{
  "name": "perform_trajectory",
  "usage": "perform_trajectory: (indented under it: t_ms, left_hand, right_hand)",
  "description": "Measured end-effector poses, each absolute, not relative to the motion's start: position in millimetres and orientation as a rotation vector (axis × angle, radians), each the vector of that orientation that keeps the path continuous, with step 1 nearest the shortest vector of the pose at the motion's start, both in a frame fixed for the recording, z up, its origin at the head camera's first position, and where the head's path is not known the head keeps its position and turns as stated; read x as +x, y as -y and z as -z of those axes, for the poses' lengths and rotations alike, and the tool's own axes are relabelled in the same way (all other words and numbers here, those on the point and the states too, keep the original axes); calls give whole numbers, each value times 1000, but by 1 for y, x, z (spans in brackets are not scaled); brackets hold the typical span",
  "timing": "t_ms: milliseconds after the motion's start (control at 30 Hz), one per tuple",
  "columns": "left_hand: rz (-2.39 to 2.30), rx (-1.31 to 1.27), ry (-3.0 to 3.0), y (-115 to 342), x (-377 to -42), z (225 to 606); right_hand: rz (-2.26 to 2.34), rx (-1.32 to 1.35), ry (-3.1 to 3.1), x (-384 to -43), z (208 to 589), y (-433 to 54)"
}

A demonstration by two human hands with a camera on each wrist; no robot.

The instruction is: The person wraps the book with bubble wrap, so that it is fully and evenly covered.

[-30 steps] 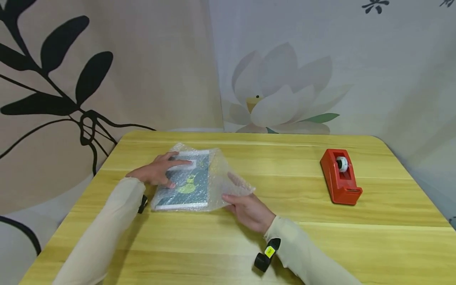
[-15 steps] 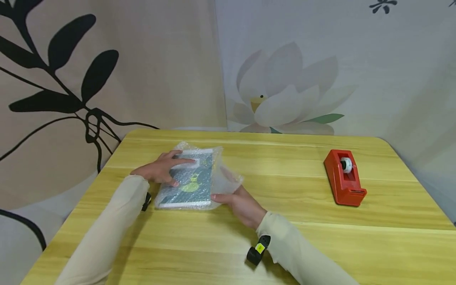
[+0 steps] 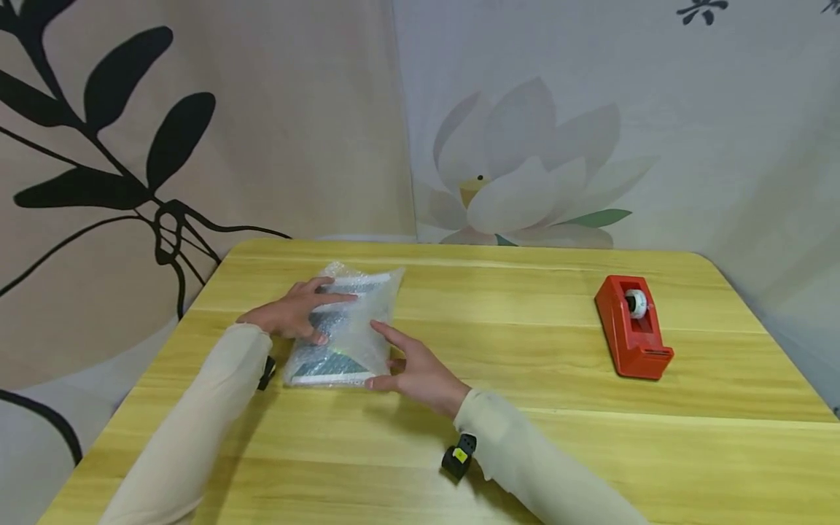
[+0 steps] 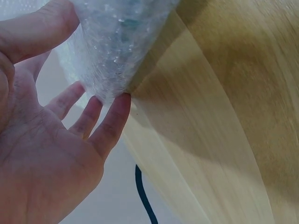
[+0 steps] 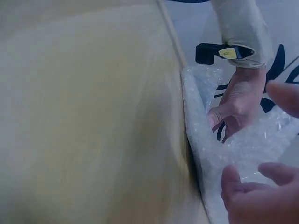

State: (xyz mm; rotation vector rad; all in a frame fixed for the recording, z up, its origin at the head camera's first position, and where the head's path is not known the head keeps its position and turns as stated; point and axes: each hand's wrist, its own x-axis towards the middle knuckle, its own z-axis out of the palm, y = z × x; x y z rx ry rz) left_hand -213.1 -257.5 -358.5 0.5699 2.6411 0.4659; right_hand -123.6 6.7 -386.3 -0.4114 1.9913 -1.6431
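Note:
A flat, blue rectangular item (image 3: 331, 366) with pale edges lies on the table inside bubble wrap (image 3: 367, 310). The right flap of the wrap is folded over much of it, and its printed front shows only in part. My left hand (image 3: 292, 312) rests with spread fingers on the left side of the bundle. In the left wrist view, the fingertips of that hand (image 4: 56, 144) meet the edge of the wrap. At the bundle's right edge is my right hand (image 3: 420, 368), fingers apart, thumb near the lower right corner. Whether its fingertips press the wrap is hard to tell.
A red tape dispenser (image 3: 633, 328) with a roll of tape stands on the right side of the wooden table (image 3: 525, 328). Behind the table hangs a backdrop (image 3: 295, 131) with printed leaves and a flower.
My right hand has folded the wrap's right flap leftward over the blue item and released it, its fingers now spread. My left hand stays in place on the bundle.

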Motion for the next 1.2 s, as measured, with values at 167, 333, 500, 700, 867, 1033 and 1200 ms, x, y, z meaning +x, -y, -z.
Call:
perform_trajectory:
  t_ms: [167, 333, 500, 700, 867, 1033, 1200]
  left_hand:
    - [-454, 609, -2666, 258, -213, 360]
    - [-400, 662, -2696, 259, -214, 362]
    - [-394, 689, -2698, 260, -214, 362]
    - [-389, 767, -2711, 262, -212, 363]
    - [-396, 747, -2709, 263, -212, 364]
    - [-398, 686, -2698, 262, -211, 364]
    - [-384, 697, -2706, 261, -210, 363]
  right_hand:
    - [1453, -569, -2211, -124, 385, -1]
    - [1271, -698, -2359, -124, 382, 3]
    - [1114, -725, -2430, -125, 381, 7]
    - [945, -788, -2465, -127, 378, 12]
    - [715, -875, -2545, -128, 377, 18]
    - [463, -987, -2636, -130, 376, 25]
    - [307, -1051, -2694, -131, 373, 30]
